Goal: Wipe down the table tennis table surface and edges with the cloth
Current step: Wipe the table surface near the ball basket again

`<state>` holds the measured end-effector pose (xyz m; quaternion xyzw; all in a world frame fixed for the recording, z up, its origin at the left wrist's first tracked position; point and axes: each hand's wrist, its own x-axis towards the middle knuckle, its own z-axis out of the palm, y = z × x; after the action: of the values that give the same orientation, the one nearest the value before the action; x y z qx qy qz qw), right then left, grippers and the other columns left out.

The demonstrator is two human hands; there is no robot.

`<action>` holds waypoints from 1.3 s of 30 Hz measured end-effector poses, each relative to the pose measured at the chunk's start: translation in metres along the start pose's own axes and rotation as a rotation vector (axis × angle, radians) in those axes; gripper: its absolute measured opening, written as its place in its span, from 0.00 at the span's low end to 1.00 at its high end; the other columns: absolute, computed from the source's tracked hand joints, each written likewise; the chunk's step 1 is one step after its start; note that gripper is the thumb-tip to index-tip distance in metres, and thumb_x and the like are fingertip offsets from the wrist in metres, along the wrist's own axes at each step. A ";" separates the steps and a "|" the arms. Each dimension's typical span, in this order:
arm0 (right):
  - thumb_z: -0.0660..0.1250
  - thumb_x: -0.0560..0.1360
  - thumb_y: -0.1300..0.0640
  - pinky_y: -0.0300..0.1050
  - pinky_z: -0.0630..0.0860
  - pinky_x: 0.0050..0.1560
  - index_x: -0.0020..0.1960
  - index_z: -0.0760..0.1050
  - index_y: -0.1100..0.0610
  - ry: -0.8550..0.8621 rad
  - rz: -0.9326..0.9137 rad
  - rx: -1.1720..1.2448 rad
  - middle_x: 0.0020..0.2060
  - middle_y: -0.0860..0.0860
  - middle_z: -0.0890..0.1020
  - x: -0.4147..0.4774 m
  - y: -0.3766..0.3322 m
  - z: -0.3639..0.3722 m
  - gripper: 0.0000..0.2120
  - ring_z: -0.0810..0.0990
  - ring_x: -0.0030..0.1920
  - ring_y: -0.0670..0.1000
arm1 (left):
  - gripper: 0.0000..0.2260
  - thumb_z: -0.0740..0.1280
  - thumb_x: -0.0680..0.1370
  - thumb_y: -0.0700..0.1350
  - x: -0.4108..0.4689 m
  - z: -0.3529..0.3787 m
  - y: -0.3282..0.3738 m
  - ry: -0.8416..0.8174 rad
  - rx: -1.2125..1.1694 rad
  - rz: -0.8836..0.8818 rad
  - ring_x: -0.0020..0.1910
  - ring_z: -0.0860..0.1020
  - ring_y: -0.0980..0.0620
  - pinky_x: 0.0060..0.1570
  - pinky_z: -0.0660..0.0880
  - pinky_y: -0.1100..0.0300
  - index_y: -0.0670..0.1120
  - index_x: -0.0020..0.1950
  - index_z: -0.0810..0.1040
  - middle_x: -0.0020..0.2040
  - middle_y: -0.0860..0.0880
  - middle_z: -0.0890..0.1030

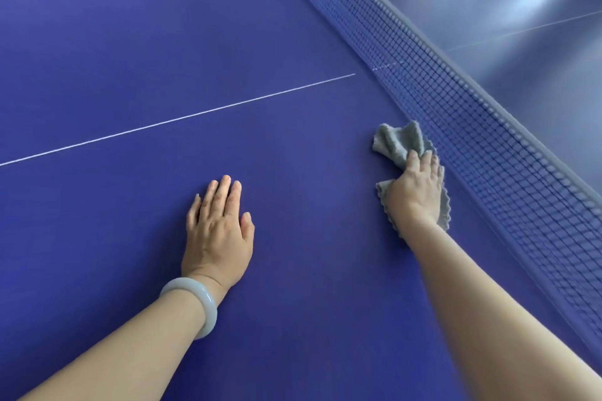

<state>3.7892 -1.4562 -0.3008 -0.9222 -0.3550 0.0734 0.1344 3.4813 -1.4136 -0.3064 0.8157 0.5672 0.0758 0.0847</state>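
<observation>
No readable text, label, brand, number or sign on any surface in view.

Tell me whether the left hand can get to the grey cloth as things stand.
Probably yes: only bare blue table surface lies between the flat left hand and the crumpled grey cloth, though the right hand presses on its middle.
</observation>
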 end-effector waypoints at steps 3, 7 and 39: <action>0.57 0.80 0.62 0.47 0.37 0.79 0.80 0.49 0.58 -0.010 0.022 0.003 0.80 0.56 0.46 -0.047 0.038 -0.011 0.32 0.41 0.80 0.53 | 0.24 0.57 0.83 0.46 -0.002 0.000 0.001 0.005 -0.029 0.020 0.79 0.56 0.46 0.77 0.50 0.47 0.42 0.78 0.62 0.79 0.44 0.60; 0.60 0.80 0.60 0.47 0.37 0.78 0.81 0.48 0.57 -0.018 0.102 -0.002 0.80 0.55 0.45 -0.099 0.100 -0.030 0.34 0.40 0.80 0.52 | 0.20 0.59 0.82 0.40 -0.006 -0.001 0.004 0.015 -0.051 0.085 0.77 0.60 0.38 0.75 0.55 0.42 0.35 0.74 0.67 0.76 0.37 0.64; 0.48 0.78 0.61 0.40 0.38 0.77 0.78 0.61 0.57 0.211 0.229 0.086 0.79 0.52 0.56 -0.300 0.239 -0.057 0.28 0.49 0.80 0.49 | 0.27 0.48 0.80 0.54 -0.238 0.009 0.110 -0.169 0.084 0.604 0.75 0.65 0.45 0.71 0.60 0.43 0.42 0.75 0.69 0.76 0.43 0.66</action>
<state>3.7332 -1.8394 -0.3059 -0.9526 -0.2280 0.0059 0.2011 3.5014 -1.6745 -0.2966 0.9535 0.2929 0.0059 0.0712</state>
